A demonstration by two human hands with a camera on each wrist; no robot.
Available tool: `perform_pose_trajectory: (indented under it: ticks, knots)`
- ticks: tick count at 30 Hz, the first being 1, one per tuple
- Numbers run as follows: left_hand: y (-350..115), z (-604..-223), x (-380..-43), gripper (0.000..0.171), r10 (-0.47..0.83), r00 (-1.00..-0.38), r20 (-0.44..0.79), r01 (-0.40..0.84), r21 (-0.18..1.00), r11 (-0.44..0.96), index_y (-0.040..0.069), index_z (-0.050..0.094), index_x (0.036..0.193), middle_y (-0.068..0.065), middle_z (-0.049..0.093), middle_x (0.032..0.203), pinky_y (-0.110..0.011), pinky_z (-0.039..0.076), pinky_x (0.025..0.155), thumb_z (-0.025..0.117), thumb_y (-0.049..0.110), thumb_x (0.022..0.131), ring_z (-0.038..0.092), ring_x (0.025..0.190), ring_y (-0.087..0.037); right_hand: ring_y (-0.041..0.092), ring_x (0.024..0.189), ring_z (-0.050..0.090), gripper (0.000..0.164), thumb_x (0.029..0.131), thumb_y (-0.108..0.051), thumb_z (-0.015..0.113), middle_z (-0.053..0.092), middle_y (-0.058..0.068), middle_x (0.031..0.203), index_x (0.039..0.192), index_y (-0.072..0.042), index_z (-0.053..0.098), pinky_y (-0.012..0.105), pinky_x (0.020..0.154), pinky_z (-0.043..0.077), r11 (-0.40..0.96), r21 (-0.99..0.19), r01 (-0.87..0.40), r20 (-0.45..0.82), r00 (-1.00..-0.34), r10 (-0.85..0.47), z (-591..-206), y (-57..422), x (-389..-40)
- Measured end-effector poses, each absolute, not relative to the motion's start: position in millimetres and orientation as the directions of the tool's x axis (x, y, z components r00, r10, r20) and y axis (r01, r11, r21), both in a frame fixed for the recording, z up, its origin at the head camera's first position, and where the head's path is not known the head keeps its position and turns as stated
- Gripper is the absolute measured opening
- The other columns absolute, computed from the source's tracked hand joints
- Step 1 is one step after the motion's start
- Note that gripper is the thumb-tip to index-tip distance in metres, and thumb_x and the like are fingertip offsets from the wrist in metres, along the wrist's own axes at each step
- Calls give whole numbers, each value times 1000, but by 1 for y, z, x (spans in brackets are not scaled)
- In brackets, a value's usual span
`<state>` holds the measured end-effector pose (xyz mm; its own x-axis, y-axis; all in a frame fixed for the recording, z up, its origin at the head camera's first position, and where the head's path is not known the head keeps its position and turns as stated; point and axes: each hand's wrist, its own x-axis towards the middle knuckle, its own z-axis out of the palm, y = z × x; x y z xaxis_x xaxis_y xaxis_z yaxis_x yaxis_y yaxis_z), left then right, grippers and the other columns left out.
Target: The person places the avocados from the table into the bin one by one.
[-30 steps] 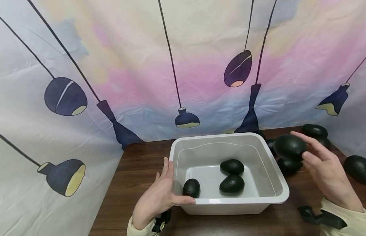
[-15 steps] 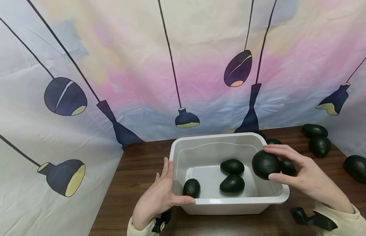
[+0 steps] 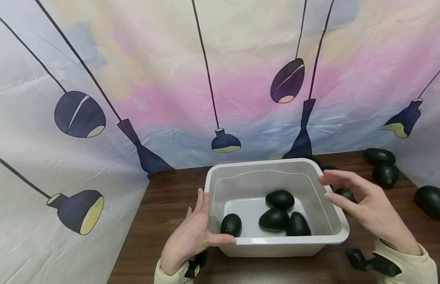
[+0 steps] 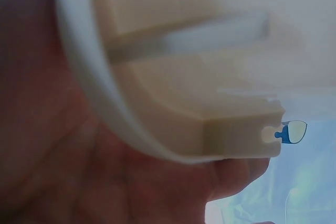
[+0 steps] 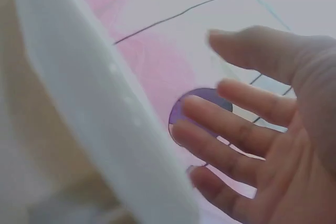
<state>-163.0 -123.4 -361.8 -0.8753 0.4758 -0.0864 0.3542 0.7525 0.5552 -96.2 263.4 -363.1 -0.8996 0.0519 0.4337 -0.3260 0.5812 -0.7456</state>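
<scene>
A light grey plastic tub stands on the table with several dark green avocados in it. One avocado lies by the near left corner. Another avocado is farther back, with an avocado just in front of it and a tilted avocado beside that one. My left hand rests against the tub's near left corner, thumb along the front rim and straight fingers along the left side. My right hand hovers by the right rim with fingers spread and holding nothing; the right wrist view shows its bare palm.
Loose avocados lie right of the tub: one avocado at the back, another avocado before it, and a third avocado near the right edge. A few more are partly hidden behind my right hand and the rim. A printed cloth hangs behind the table.
My right hand brought an avocado left from the pile to the tub's right side and let it go inside. An avocado in the tub shifted slightly left. The left hand stayed put.
</scene>
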Motion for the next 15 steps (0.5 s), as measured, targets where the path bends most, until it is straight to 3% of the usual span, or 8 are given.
perform_pose_trajectory:
  ticks: [4, 10, 13, 15]
  knots:
    - [-122, -361, -163, 137, 481, -873, -76, 365, 553, 749, -8, 6, 152, -24, -11, 157, -64, 16, 111, 76, 71, 63, 16, 144, -37, 7, 103, 59, 48, 90, -3, 68, 66, -2, 117, 135, -14, 57, 10, 79, 45, 589, -756, -286, 471, -863, 186, -365, 275, -97]
    - [-122, -360, -163, 138, 476, -876, -76, 361, 553, 751, -8, 7, 152, -24, -10, 157, -64, 17, 110, 76, 71, 62, 17, 143, -39, -5, 103, 53, 46, 94, -19, 66, 61, -14, 117, 138, -18, 55, 3, 77, 39, 601, -782, -162, 426, -844, 326, -378, 299, -100]
    - [-123, -360, -163, 138, 476, -876, -77, 360, 552, 752, -8, 7, 152, -24, -10, 157, -64, 17, 110, 76, 71, 62, 17, 143, -39, -5, 104, 49, 51, 94, -27, 66, 58, -5, 126, 142, -17, 51, 3, 73, 37, 634, -770, -71, 375, -854, 361, -387, 310, -105]
    - [-123, -361, -163, 138, 475, -876, -80, 357, 555, 752, -8, 7, 152, -24, -10, 157, -64, 17, 110, 77, 70, 62, 16, 144, -39, 10, 113, 51, 59, 95, -34, 64, 52, 8, 136, 146, -13, 45, 18, 81, 45, 652, -759, 5, 308, -879, 365, -393, 317, -109]
